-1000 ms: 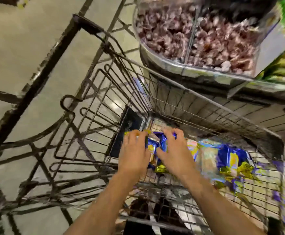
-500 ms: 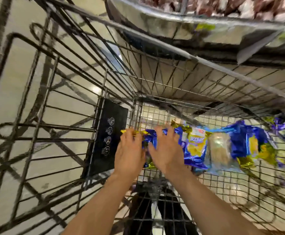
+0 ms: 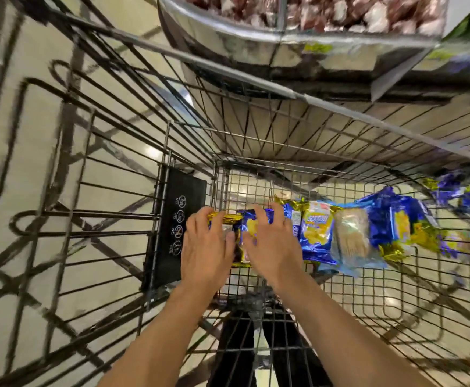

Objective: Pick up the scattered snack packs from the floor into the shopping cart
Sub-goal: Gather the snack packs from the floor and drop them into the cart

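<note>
Fingers of the left hand (image 3: 204,248) and right hand (image 3: 270,244) lay spread and slightly bent over a glossy blue-and-gold snack pack (image 3: 246,233), hiding most of it on the wire floor of the shopping cart (image 3: 368,297); crinkled foil packs (image 3: 348,233) lined up rightward, the farthest blurred, while the black placard (image 3: 178,222) icons were unreadable
</note>
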A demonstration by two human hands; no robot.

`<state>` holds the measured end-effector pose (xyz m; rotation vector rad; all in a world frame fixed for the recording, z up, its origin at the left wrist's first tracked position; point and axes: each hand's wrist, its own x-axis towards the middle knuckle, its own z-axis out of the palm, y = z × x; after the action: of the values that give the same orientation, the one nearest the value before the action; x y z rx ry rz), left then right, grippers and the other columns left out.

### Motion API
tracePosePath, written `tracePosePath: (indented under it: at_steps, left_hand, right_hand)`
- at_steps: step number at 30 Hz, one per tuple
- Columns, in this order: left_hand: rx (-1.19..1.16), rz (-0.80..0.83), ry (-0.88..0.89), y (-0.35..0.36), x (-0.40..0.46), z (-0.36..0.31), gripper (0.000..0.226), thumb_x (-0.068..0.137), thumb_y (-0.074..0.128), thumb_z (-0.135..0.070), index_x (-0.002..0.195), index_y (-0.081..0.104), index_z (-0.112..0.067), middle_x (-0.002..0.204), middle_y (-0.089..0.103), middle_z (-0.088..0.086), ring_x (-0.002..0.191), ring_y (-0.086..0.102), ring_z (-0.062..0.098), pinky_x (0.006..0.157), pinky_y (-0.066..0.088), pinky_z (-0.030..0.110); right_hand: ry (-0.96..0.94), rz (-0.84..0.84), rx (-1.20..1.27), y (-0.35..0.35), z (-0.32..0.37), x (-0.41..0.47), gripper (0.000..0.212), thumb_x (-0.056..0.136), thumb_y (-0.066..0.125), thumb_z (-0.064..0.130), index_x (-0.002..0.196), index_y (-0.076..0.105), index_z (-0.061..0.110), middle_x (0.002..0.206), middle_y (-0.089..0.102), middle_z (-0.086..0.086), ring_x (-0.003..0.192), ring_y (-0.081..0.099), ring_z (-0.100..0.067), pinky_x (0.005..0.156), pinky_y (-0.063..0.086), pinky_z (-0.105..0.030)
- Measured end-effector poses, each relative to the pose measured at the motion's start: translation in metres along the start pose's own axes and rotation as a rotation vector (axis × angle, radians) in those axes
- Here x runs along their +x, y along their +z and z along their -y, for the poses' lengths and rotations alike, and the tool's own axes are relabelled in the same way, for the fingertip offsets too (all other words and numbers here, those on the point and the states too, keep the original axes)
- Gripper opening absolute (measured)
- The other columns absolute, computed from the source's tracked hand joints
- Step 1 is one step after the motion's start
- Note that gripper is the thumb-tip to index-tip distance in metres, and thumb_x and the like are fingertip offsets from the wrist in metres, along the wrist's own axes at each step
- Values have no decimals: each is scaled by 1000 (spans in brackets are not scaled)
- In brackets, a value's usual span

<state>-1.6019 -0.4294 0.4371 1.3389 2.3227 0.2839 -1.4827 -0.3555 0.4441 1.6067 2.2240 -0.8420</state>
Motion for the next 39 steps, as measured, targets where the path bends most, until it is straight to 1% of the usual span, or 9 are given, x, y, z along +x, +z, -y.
tracePosePath:
  at_steps: [3, 7, 11, 16, 20, 24, 27, 31, 39]
  left_hand:
    - [44, 28, 82, -37, -12, -17, 52, 89, 61, -26, 137, 46, -15, 133, 46, 6, 124, 40, 25, 103, 43, 40]
    - [152, 41, 187, -93, -30, -66, 58, 84, 59, -25, 137, 41, -13, 130, 46, 8, 119, 41, 27, 102, 41, 39]
    - [214, 27, 383, -142, -56, -148, 52, 79, 63, -28, 127, 49, -15, 127, 50, 9, 115, 45, 29, 100, 38, 39]
    - [221, 23, 634, -163, -97, -251, 49, 75, 64, -34, 120, 58, -15, 121, 53, 11, 113, 47, 34, 88, 49, 46]
    - [259, 9, 793, -146, -138, -332, 50, 75, 63, -38, 120, 56, -17, 120, 52, 8, 112, 48, 32, 81, 49, 44]
    - [317, 10, 936, -118, -188, -403, 52, 76, 59, -37, 124, 52, -17, 122, 49, 7, 113, 44, 31, 82, 48, 43]
    - [361, 0, 939, -93, -228, -445, 57, 76, 60, -36, 128, 51, -16, 125, 49, 8, 114, 43, 31, 85, 48, 43]
    - [335, 34, 954, -51, -299, -504, 60, 82, 59, -37, 136, 45, -16, 131, 45, 8, 120, 41, 31, 93, 46, 43]
    - [347, 34, 1054, 12, -389, -614, 63, 84, 56, -34, 141, 36, -18, 137, 39, 5, 123, 36, 27, 92, 43, 36]
  right_hand:
    - [-14, -61, -2, -39, 6, -30, 68, 95, 52, 40, 152, 19, 26, 157, 16, -7, 136, 30, -30, 95, 49, -43]
    - [18, -133, -24, -106, 6, -80, 74, 91, 59, 38, 153, 21, 24, 154, 24, -9, 136, 31, -31, 103, 43, -44]
    - [53, -264, -110, -175, -15, -140, 64, 88, 60, 35, 145, 34, 24, 149, 31, -9, 133, 33, -32, 97, 46, -46]
    - [184, -445, -181, -235, -76, -215, 51, 83, 61, 40, 131, 50, 24, 130, 49, -6, 122, 43, -31, 91, 46, -45]
    - [337, -546, -180, -254, -148, -273, 47, 80, 60, 40, 124, 51, 26, 126, 51, -5, 118, 46, -29, 90, 45, -44]
    - [455, -587, -137, -257, -239, -345, 63, 82, 61, 41, 140, 41, 31, 141, 42, -7, 128, 38, -31, 97, 42, -48]
    - [514, -609, -141, -251, -313, -403, 63, 83, 60, 39, 143, 39, 34, 144, 39, -6, 128, 37, -31, 97, 42, -46]
    - [555, -624, -96, -245, -391, -466, 56, 84, 59, 37, 137, 43, 29, 139, 40, -7, 124, 38, -31, 92, 44, -43]
    - [607, -704, 8, -244, -490, -536, 59, 87, 59, 32, 142, 39, 27, 149, 31, -8, 131, 34, -29, 100, 39, -40]
